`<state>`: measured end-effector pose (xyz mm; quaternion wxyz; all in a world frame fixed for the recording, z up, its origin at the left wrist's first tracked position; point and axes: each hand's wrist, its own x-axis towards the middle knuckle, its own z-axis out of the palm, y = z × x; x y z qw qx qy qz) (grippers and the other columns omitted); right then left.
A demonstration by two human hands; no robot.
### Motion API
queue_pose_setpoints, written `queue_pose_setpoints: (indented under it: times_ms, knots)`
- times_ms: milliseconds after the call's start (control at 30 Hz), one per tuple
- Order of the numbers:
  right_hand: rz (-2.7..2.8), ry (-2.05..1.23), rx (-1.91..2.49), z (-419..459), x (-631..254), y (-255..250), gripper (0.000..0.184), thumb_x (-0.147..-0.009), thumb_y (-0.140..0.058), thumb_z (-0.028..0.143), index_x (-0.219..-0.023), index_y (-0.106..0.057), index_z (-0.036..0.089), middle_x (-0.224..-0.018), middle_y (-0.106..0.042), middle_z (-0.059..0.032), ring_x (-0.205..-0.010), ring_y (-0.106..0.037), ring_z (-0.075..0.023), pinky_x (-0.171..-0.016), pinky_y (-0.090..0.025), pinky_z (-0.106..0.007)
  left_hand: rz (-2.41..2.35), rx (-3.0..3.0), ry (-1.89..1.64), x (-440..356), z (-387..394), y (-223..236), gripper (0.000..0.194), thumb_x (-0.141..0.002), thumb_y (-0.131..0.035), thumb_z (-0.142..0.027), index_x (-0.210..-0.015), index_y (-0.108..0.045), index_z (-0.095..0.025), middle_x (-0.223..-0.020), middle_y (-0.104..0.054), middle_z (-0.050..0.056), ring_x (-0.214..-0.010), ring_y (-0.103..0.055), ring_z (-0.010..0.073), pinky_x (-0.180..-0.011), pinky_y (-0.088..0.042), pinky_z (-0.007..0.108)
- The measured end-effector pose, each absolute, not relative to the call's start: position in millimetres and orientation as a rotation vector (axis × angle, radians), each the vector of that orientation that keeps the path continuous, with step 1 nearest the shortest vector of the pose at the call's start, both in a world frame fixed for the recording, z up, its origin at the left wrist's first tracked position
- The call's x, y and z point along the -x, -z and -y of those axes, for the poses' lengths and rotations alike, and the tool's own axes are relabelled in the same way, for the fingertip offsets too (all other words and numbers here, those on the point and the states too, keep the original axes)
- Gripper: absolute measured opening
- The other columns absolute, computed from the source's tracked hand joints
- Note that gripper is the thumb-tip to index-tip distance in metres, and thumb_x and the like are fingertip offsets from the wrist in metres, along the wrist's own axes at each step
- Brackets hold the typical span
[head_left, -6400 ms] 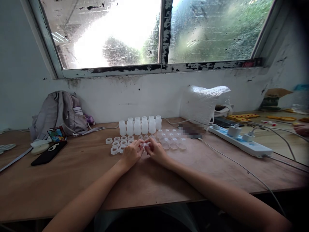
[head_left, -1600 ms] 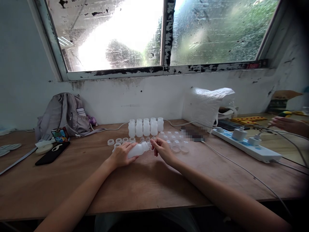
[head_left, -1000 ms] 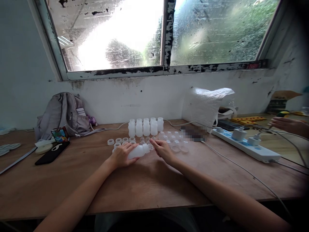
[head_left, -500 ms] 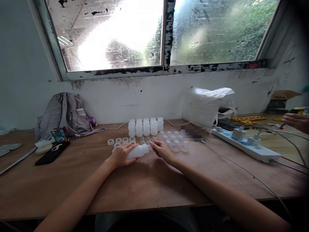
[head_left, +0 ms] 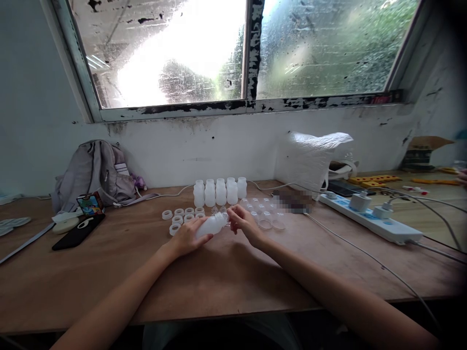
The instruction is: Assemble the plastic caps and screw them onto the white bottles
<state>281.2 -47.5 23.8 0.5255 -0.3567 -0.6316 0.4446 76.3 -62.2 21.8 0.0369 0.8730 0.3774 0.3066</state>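
My left hand (head_left: 188, 236) is wrapped round a milky-white plastic baby bottle (head_left: 211, 225), which lies tilted with its mouth toward my right hand. My right hand (head_left: 241, 222) pinches a small clear bottle nipple (head_left: 226, 219) at the bottle's mouth; the fingers partly hide it. Just behind the bottle are more clear nipples (head_left: 214, 210). Several white collar rings (head_left: 178, 212) lie left of the bottle. A row of upright open baby bottles (head_left: 221, 192) stands behind. To the right of my right hand are several clear dome caps (head_left: 265, 223).
A grey backpack (head_left: 93, 170) and a black phone (head_left: 78, 232) are at left. A white power strip (head_left: 372, 218) with plugs and cables lies at right, beside a silvery bag (head_left: 306, 158). Part of another person's hand (head_left: 462, 178) shows at the right edge.
The bottle has tilted its mouth upward a little and moved slightly right, with my right hand still at its mouth. The other person's hand has drawn back toward the right edge.
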Motion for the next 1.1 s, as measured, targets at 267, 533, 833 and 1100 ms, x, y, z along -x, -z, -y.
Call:
queue_pose_setpoints:
  times_ms: [267, 533, 833, 1100]
  knots:
    - [1.424, -1.472, 0.537, 60.4, -274.5, -33.5, 0.023, -0.071, -0.054, 0.032, -0.090, -0.056, 0.018, -0.085, -0.058, -0.0045, -0.084, -0.053, -0.0171, -0.075, -0.041, -0.028, -0.889, -1.866, -0.824, -104.9, 74.8, -15.5, 0.046, -0.083, -0.031, -0.046, -0.107, -0.049, -0.013, -0.089, -0.059, 0.007, -0.075, -0.055, 0.0169, -0.061, -0.044, 0.026]
    - [1.444, -1.234, 0.769, 60.4, -273.2, -28.5, 0.026, -0.066, -0.061, 0.038, -0.078, -0.052, 0.017, -0.075, -0.056, -0.0017, -0.072, -0.051, -0.0147, -0.066, -0.040, -0.026, -1.196, -2.115, -1.092, -104.0, 77.0, -18.6, 0.040, -0.059, -0.063, -0.047, -0.084, -0.058, -0.015, -0.084, -0.054, 0.005, -0.080, -0.049, 0.0197, -0.072, -0.039, 0.031]
    - [1.433, -1.686, 0.533, 78.5, -268.0, -44.3, 0.026, -0.073, -0.049, 0.041, -0.089, -0.051, 0.020, -0.099, -0.057, -0.0067, -0.064, -0.055, -0.0162, -0.047, -0.040, -0.026, -0.680, -1.383, -0.674, -118.1, 93.4, -20.7, 0.037, -0.072, -0.047, -0.044, -0.089, -0.049, -0.011, -0.075, -0.054, 0.006, -0.053, -0.052, 0.0119, -0.047, -0.043, 0.024]
    - [1.350, -1.352, 0.645, 82.7, -260.1, -46.2, 0.016, -0.068, -0.058, 0.031, -0.075, -0.050, 0.018, -0.080, -0.062, -0.0026, -0.074, -0.055, -0.0157, -0.061, -0.040, -0.026, -1.023, -1.999, -1.006, -123.2, 104.9, -29.3, 0.045, -0.071, -0.054, -0.036, -0.111, -0.046, -0.017, -0.089, -0.058, 0.005, -0.077, -0.054, 0.0182, -0.067, -0.042, 0.028]
